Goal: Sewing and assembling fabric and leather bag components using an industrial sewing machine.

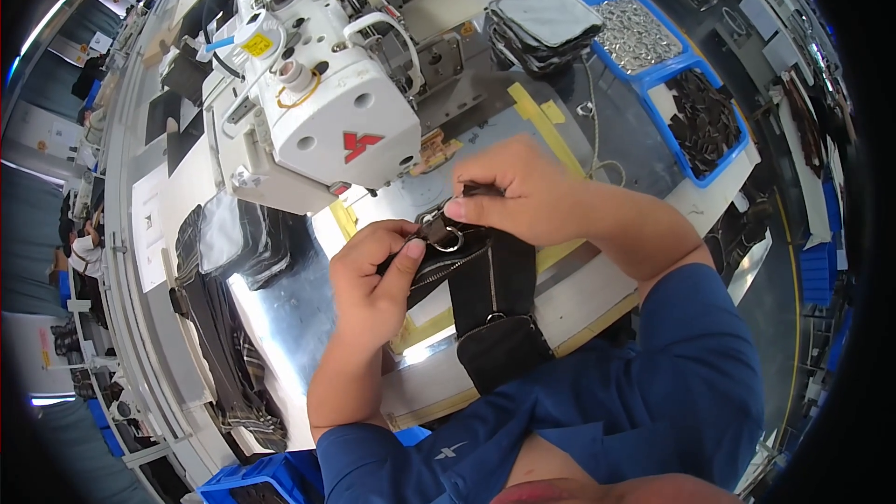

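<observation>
Left grip (371,278): pinched closed, thumb against fingers, on the left end of the strap tab (438,231).
Right grip (518,191): pinched closed near the tab's upper right end.
Tab position: mid-frame, slanting from lower left to upper right; metal D-ring (450,250) curving downward.
Black zippered bag (509,273): below centre, long axis near vertical, pointing toward the lower edge, with a pouch (504,353) at the bottom.
Emblem (360,147): red, on the white sewing machine (378,103), upper left.
Sticker (257,45): yellow, dark-printed, above the emblem.
Shirt mark (450,451): pale, lower centre.

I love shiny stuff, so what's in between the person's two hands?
In the head view, a dark brown tab and a silvery ring lie between the left hand and the right hand.
</observation>
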